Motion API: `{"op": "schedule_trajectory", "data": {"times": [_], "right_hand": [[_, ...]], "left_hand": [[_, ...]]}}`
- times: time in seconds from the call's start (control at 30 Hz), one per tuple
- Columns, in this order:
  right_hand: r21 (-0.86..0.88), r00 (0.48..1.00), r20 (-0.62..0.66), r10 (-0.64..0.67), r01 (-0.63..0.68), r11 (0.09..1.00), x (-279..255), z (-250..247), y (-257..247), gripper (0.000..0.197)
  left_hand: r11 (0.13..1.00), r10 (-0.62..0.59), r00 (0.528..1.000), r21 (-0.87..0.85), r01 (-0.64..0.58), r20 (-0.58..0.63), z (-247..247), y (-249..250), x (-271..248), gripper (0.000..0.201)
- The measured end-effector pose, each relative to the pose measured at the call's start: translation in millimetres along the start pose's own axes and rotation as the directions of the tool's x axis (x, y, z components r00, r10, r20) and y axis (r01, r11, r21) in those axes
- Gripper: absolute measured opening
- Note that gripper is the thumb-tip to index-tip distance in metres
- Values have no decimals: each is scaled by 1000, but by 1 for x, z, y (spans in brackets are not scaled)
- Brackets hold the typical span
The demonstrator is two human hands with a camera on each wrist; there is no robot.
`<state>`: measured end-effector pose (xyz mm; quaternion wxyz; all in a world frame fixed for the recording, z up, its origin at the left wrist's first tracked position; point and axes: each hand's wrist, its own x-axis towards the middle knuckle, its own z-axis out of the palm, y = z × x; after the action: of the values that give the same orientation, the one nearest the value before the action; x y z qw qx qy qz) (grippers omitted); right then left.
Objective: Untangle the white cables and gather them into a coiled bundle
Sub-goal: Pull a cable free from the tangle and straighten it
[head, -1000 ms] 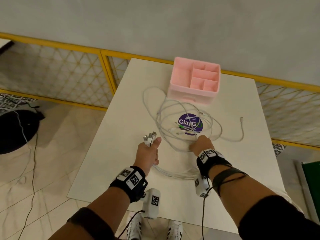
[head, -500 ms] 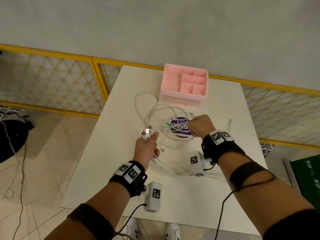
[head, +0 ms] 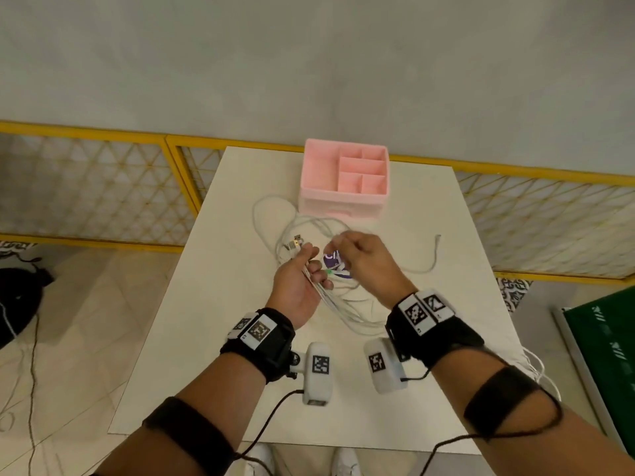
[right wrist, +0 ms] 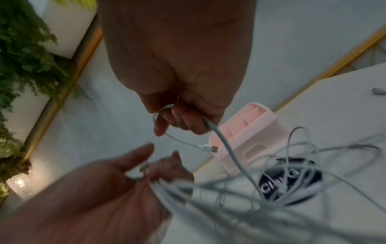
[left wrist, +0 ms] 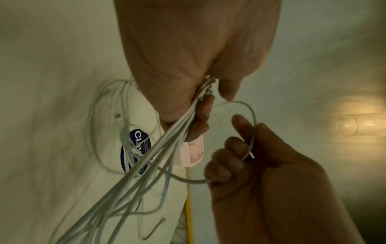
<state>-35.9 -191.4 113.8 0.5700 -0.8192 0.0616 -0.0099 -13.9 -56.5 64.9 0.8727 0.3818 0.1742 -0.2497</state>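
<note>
Right hand (head: 366, 266) has lifted off desk (head: 206, 338), now pinching one cable end beside left hand (head: 297, 286), which grips white cables (head: 330, 297); plugs point 11 o'clock, strands trail 5 o'clock.

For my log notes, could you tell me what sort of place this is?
Probably an indoor recording corner, not a workshop: a small white table against a plain wall, yellow mesh fencing behind it, a pink organizer on top.

Black wristbands (head: 264, 341) carrying square-coded white tags, black forearm straps (head: 498, 396)
</note>
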Motion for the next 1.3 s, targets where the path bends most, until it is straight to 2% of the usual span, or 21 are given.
{"op": "schedule_trajectory", "data": {"times": [0.07, 0.17, 0.23, 0.33, 0.43, 0.53, 0.6, 0.67, 0.77, 0.83, 0.97, 1.13, 1.23, 1.3], "right_hand": [[8, 992, 122, 3, -4, 1000, -14, 7, 8, 32], [-117, 956, 293, -31, 68, 991, -26, 12, 24, 31], [-204, 932, 362, 1, 78, 976, -30, 11, 32, 29], [-294, 907, 412, 90, 39, 955, -35, 6, 39, 26], [-308, 919, 372, 128, -8, 951, -33, -2, 46, 29], [-255, 966, 220, 137, -79, 964, -24, -5, 45, 48], [-76, 986, 71, 154, -149, 986, -14, -4, 36, 43], [165, 980, -45, 196, -186, 969, -1, -2, 26, 37], [361, 977, -79, 197, -156, 920, 12, 2, 13, 24], [330, 989, -29, 146, -128, 935, 14, 5, 9, 21], [141, 985, 155, 76, -98, 985, 11, 7, 6, 18], [35, 984, 165, 61, -68, 997, 17, 9, 5, 11], [-53, 972, 217, 87, -77, 996, 18, 9, 2, 11], [-146, 974, 218, 64, -32, 989, 18, 9, 4, 11]], "left_hand": [[999, -32, 999, -2, 32, 19, 0, 1, 0, 27], [994, -38, 999, 104, 36, 18, -3, 2, 0, 22], [987, -22, 1000, 160, 20, 7, -5, 1, 1, 21], [989, -12, 1000, 147, 10, 13, -10, 1, 2, 22], [984, 8, 1000, 179, -12, 23, -13, -1, 0, 23], [967, 46, 998, 249, -52, 33, -15, -4, -3, 26], [951, 51, 997, 303, -67, 60, -15, -6, -6, 29], [930, 49, 994, 358, -83, 102, -14, -9, -10, 31], [904, 21, 986, 418, -90, 167, -14, -9, -15, 28], [892, -10, 980, 445, -82, 200, -15, -7, -17, 24], [893, -52, 975, 447, -51, 215, -22, 0, -21, 25], [859, -69, 986, 512, -19, 152, -26, 0, -25, 39], [841, -56, 991, 541, -20, 123, -25, -1, -25, 33], [821, -48, 992, 570, -27, 116, -26, -2, -25, 28]]}}
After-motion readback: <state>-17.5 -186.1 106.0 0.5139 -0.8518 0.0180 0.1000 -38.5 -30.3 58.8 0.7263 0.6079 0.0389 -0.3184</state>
